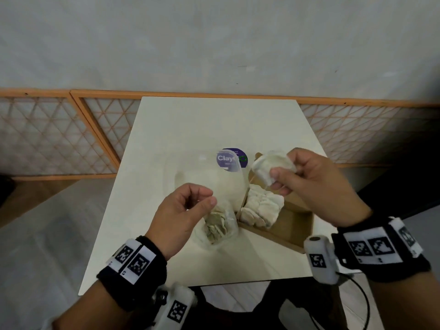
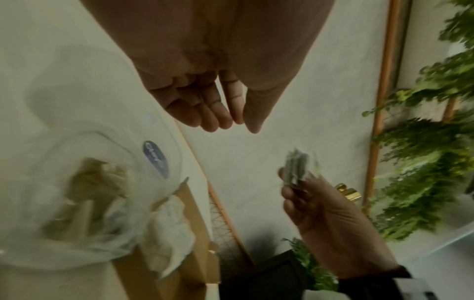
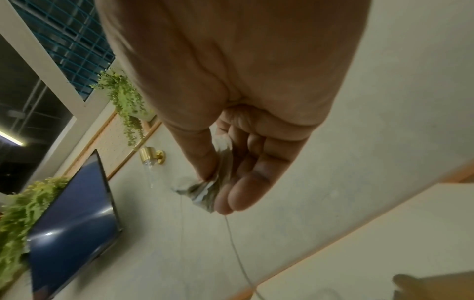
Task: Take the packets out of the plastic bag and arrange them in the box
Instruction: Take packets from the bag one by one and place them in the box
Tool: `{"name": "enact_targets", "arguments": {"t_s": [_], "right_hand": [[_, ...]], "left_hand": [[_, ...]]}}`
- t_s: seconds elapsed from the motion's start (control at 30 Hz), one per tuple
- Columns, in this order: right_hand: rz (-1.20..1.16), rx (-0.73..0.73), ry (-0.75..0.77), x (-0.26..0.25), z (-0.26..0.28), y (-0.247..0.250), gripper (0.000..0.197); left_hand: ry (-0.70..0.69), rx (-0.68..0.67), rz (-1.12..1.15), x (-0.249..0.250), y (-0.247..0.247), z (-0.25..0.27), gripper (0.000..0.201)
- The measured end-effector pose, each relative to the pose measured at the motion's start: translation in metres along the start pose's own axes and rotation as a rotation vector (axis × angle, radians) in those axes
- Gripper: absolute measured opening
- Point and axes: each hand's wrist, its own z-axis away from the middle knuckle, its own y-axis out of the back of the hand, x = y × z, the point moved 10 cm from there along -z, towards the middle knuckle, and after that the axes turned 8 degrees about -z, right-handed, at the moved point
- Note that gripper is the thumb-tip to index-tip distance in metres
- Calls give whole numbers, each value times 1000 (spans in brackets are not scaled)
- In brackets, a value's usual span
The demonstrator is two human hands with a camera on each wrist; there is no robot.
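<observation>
The right hand (image 1: 307,179) is up above the cardboard box (image 1: 294,225), its thumb and fingers (image 3: 241,194) pinching a small stack of white packets (image 1: 273,166); thin strings dangle from that stack toward the box; the right wrist view shows the thumb pressed on one side of the bundle and the fingertips on the other. The left hand (image 1: 183,210) hovers over the clear plastic bag (image 1: 209,177), fingers loosely curled with thumb and forefinger near each other; the left wrist view shows those fingers fairly straight and close together with nothing visible between them, though whether they nip the clear film of the bag I cannot tell for sure.

The bag sits on the pale bench (image 1: 190,125), slumped and wide at its mouth; a purple round sticker (image 1: 232,159) shows on its far side; a clump of greenish-white packets lies in the bottom of it, just under the left hand. The box lies just right of the bag, touching it, open on top; a row of white packets (image 1: 262,208) is packed along its left end, and the rest of its brown floor shows bare toward the near right corner.

Both wrists wear black bands with white marker tags; behind the bench runs a lattice screen (image 1: 57,134) under a grey wall.
</observation>
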Motion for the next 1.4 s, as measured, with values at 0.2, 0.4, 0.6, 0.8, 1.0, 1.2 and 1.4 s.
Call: {"name": "enact_targets", "arguments": {"t_s": [0.2, 0.4, 0.6, 0.8, 1.0, 1.2, 1.4], "right_hand": [[224, 4, -148, 75, -5, 15, 7], [915, -323, -291, 192, 4, -12, 19], [873, -326, -306, 204, 3, -33, 13], [697, -170, -347, 196, 1, -33, 13], [668, 4, -254, 162, 14, -26, 27], [913, -240, -215, 172, 30, -58, 20], [1048, -362, -223, 188, 31, -67, 30]], "left_hand": [[91, 10, -286, -35, 13, 0, 5], [145, 13, -613, -65, 25, 6, 7], [282, -10, -722, -88, 30, 6, 16], [279, -91, -682, -93, 17, 4, 23], [288, -107, -645, -93, 16, 4, 26], [285, -129, -646, -93, 14, 3, 30], [268, -144, -723, -95, 16, 3, 29]]}}
